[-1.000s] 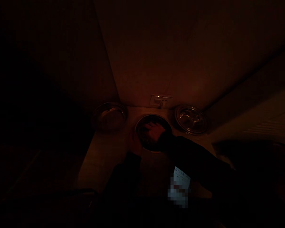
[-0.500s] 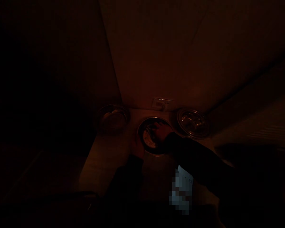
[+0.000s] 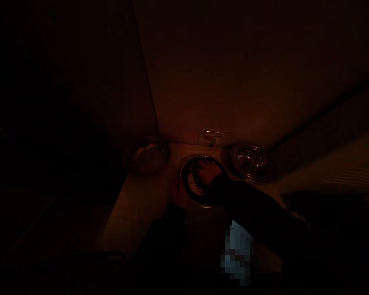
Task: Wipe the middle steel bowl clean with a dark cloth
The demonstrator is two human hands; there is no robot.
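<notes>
The light is very dim. A round metal bowl [image 3: 204,206] stands on the small table, with a pale, speckled mass [image 3: 194,185] in its left part. My right hand [image 3: 209,172] reaches into it from the right, its fingers bent down toward the bowl's middle. Whatever those fingers hold is lost in the dark. Against the bowl's left rim, my left hand [image 3: 179,191] is curled and steadies it; its fingertips are hard to make out.
Another shallow round dish [image 3: 146,156] is at the left back of the table [image 3: 132,209]. Stacked shiny metal dishes [image 3: 251,163] stand at the right back. A wall socket [image 3: 213,136] sits low on the wall behind. Near my right forearm glows a blurred, lit screen [image 3: 238,254].
The view has tipped slightly, so everything sits a little lower and to the right. My right hand has shifted slightly within the bowl; my left hand keeps its place at the rim.
</notes>
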